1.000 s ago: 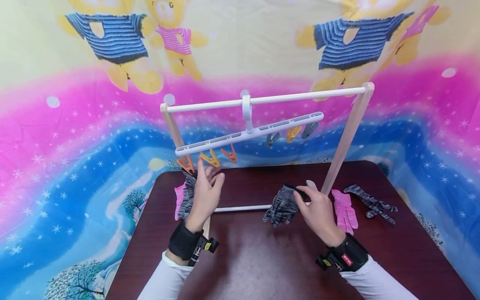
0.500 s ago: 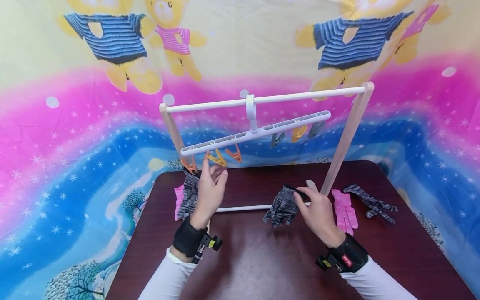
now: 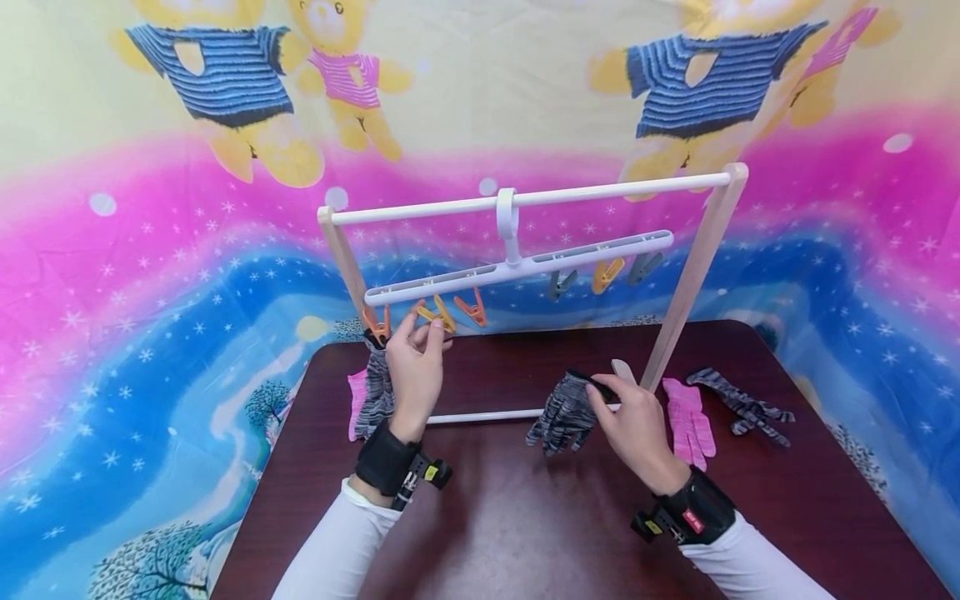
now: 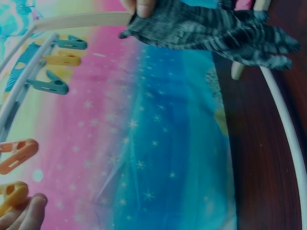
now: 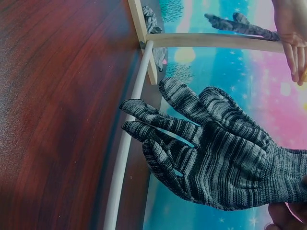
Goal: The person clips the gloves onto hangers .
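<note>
My left hand (image 3: pixel 414 371) pinches the yellow clothespin (image 3: pixel 442 314) between thumb and fingers, below the left half of the white hanger (image 3: pixel 480 277). In the left wrist view, the thumb (image 4: pixel 36 211) lies against that clip. My right hand (image 3: pixel 637 425) holds a black-and-grey striped knit glove (image 3: pixel 561 415) by its cuff; the glove's fingers hang downward. Left of my left hand, an orange clothespin (image 3: pixel 377 325) grips another striped glove (image 3: pixel 377 392), partly hidden by the hand. A second orange clothespin (image 3: pixel 472 308) hangs just to the right.
The hanger hooks over the white bar (image 3: pixel 622 191) of a wooden-sided rack (image 3: pixel 693 279). Grey and yellow clips (image 3: pixel 608 274) hang on its right half. A pink glove (image 3: pixel 688 423) and a striped glove (image 3: pixel 742 406) lie on the dark table (image 3: pixel 525 517); more pink (image 3: pixel 357 404) shows at left.
The hanger has shifted right along the bar and its slant has lessened. My left hand has moved right, its thumb closing onto the yellow clothespin. The right hand and its glove stay nearly still.
</note>
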Available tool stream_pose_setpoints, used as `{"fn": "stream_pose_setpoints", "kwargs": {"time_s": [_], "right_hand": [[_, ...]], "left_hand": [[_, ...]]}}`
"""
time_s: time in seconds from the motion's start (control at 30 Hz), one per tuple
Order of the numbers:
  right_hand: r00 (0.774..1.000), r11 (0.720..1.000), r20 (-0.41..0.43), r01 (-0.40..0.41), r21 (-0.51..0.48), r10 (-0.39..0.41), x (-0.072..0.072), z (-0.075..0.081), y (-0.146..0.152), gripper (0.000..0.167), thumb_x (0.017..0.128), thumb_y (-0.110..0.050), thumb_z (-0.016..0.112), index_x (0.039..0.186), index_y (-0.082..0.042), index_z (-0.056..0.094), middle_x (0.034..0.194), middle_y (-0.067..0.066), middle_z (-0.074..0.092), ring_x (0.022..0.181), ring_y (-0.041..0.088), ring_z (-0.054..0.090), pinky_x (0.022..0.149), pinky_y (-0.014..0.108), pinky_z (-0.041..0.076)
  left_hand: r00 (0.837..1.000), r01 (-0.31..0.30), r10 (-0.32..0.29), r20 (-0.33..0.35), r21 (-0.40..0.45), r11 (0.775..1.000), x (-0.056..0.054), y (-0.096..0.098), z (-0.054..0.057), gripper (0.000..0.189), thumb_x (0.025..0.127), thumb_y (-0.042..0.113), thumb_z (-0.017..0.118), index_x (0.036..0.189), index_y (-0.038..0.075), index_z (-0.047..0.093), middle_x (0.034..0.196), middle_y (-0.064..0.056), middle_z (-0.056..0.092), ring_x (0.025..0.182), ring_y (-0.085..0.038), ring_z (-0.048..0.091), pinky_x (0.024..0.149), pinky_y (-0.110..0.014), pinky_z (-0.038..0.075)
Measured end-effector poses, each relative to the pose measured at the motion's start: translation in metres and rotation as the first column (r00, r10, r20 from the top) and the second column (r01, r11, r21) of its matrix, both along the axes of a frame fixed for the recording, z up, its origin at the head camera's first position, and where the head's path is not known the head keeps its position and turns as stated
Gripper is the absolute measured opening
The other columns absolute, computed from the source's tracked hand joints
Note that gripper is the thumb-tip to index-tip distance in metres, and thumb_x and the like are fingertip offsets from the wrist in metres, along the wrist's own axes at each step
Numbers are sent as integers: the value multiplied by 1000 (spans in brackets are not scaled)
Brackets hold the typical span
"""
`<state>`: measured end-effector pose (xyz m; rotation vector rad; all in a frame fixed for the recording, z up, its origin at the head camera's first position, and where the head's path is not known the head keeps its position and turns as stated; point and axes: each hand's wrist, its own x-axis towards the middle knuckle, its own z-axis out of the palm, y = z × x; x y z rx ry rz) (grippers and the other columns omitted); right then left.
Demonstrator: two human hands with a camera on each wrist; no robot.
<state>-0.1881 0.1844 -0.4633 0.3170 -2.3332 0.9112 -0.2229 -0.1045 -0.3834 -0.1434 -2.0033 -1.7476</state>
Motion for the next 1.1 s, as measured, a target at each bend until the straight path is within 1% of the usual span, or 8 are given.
{"fn": "stream_pose_setpoints", "kwargs": {"time_s": [0.27,0.37,0.47,0.57,0.7,0.83,0.97,1.1], "right_hand": [[1000,1000,-2,-6,-4,6,2,-3,-1,17,91,-8,73,107,-3,75,96,14,77,72,24,72,60,40,58],[1000,1000,3,-11,-6,11,1,-3,-2,17,91,-9,73,108,-3,75,97,14,77,71,24,73,60,39,58],[1000,1000,8,-11,-2,11,0,-4,-2,18,91,-9,73,108,-2,75,97,15,77,69,23,73,59,38,58],[1000,1000,5,-12,-1,12,0,-4,-2,18,91,-9,73,108,-2,75,96,15,77,67,22,73,59,39,58],[1000,1000,1,-16,0,16,-1,-4,-3,18,92,-9,72,108,-2,75,98,15,77,66,22,72,60,40,57],[1000,1000,-2,-14,2,14,-2,-3,-4,18,92,-9,72,108,-2,75,98,16,77,66,22,72,60,41,57],[1000,1000,-4,-12,5,12,-1,-2,-4,17,91,-8,73,107,-2,75,97,16,77,67,23,72,61,42,57],[1000,1000,-6,-9,2,9,0,-2,-5,18,91,-9,74,107,-3,75,98,16,77,67,22,72,62,44,57]], "left_hand": [[1000,-23,23,-16,35,999,-6,4,0,46,99,21,65,141,5,57,95,-27,75,84,-42,74,75,-31,62],[999,-48,49,-22,20,999,-8,5,2,46,97,25,69,137,5,60,88,-26,76,79,-37,75,72,-24,61],[997,-76,76,-30,1,997,-11,4,3,47,95,30,71,133,4,63,82,-24,76,73,-28,75,69,-20,59],[995,-97,96,-39,-20,995,-14,3,5,50,94,34,73,130,1,65,80,-22,76,69,-21,75,62,-18,54],[992,-121,120,-43,-35,992,-17,3,5,51,92,38,75,127,2,67,79,-19,76,68,-19,75,57,-19,48],[990,-139,138,-40,-43,989,-18,2,8,50,90,38,76,125,2,69,80,-19,77,67,-16,74,56,-20,48],[989,-146,145,-30,-43,988,-17,2,10,47,90,35,76,123,2,70,80,-19,77,65,-17,73,52,-20,45],[989,-144,143,-25,-34,989,-17,1,11,39,92,32,74,118,3,72,80,-19,77,68,-22,75,53,-19,46]]}}
